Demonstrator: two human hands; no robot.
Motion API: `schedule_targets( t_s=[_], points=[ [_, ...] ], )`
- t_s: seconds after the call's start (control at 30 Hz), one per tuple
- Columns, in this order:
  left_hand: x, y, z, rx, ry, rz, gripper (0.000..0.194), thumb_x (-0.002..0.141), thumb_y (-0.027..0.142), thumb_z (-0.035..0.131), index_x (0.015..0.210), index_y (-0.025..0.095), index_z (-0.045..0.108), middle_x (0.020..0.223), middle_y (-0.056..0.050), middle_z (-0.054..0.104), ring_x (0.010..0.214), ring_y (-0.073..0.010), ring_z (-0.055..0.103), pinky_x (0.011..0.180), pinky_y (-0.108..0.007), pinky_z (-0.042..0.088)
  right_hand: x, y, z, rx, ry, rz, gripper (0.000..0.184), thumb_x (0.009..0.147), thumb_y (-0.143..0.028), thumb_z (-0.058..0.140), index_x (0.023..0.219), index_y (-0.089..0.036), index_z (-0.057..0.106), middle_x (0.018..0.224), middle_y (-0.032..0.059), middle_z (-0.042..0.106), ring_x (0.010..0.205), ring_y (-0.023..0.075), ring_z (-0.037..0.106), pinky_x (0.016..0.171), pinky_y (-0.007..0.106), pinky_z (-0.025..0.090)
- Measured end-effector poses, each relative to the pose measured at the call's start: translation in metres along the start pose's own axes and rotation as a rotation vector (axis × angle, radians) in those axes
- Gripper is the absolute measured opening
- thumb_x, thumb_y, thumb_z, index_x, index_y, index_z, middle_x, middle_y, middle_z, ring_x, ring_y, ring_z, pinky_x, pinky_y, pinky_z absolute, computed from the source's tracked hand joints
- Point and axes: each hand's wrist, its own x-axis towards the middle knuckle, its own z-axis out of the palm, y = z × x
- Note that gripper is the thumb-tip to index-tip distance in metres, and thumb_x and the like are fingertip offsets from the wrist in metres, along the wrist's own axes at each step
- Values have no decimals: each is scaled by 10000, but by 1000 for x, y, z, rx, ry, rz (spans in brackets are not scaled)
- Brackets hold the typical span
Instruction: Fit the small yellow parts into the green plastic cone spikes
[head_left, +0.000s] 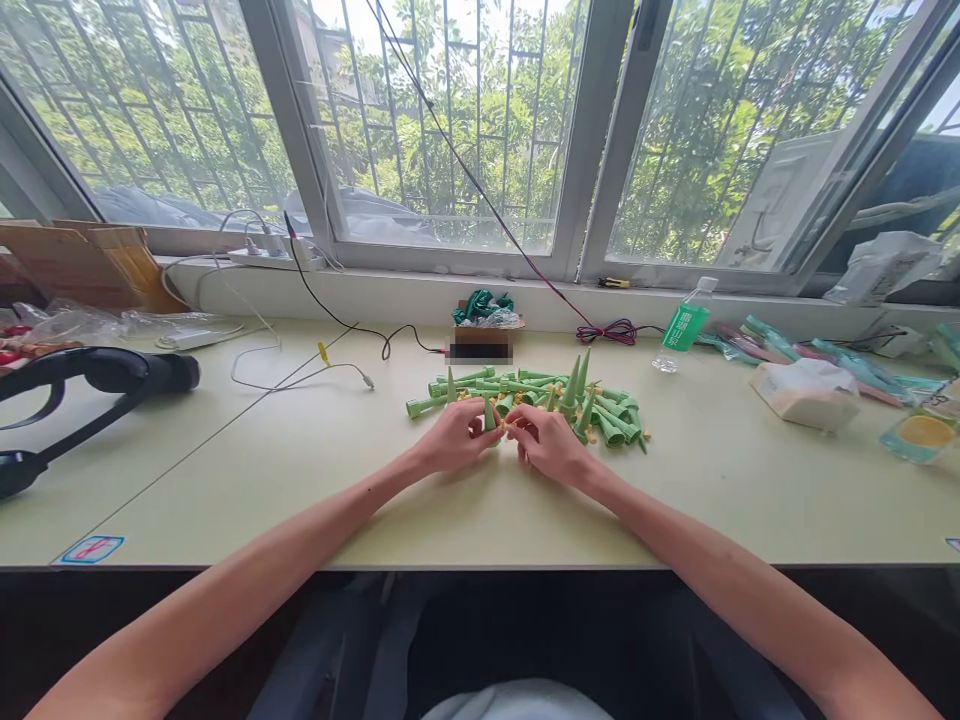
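Observation:
My left hand (459,436) is closed around a green plastic cone (489,414), which stands point up between its thumb and fingers. Just beside it, my right hand (553,442) pinches a small yellow piece (505,427), and the fingertips of both hands nearly meet there. Behind and around the hands lies a pile of green plastic cones (613,432), mostly on their sides. A few stand upright, among them a tall cone (574,385). Small yellow pieces are scattered between them. Where exactly the yellow piece touches the held cone is too small to tell.
Behind the pile stands a small box (487,335) with green material. A water bottle (679,325) and a tissue pack (804,392) are to the right. A black headset (97,385) lies left, near a white cable (330,370). The table's front edge (480,567) runs below my forearms.

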Motion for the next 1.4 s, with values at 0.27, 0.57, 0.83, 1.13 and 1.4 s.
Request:
schedule_targets(
  t_s=[0.27,0.57,0.83,1.13,1.4],
  points=[
    [-1,1,0,5,5,15,236,873,379,592,853,160,676,836,-44,635,579,-93,521,541,-229,458,-1,2,2,74,-5,14,98,954,-275,479,929,-208,546,803,2,669,488,104,592,542,244,488],
    [-1,3,0,18,5,24,203,864,345,601,847,156,673,850,-45,633,573,-87,528,542,-228,467,0,0,1,86,-22,12,131,954,-258,454,872,-199,537,750,-7,642,490,96,577,521,226,471],
    [-1,8,-3,-189,-51,-114,282,842,428,643,876,148,644,803,-35,637,535,-92,562,469,-213,455,1,0,0,79,6,-1,117,943,-265,479,903,-193,563,747,-1,644,514,99,582,505,213,456],
    [-2,5,-2,-218,-54,-101,319,844,461,646,870,143,627,856,-45,650,524,-82,575,445,-200,458,2,3,2,130,11,2,144,936,-285,490,886,-184,580,739,2,639,492,94,575,460,206,449],
    [-1,6,-1,-299,-21,-100,336,822,464,681,886,139,629,822,-44,643,531,-85,575,419,-187,460,3,4,2,250,41,43,195,914,-360,527,894,-173,580,749,14,640,495,97,586,401,195,451]
  ],
)
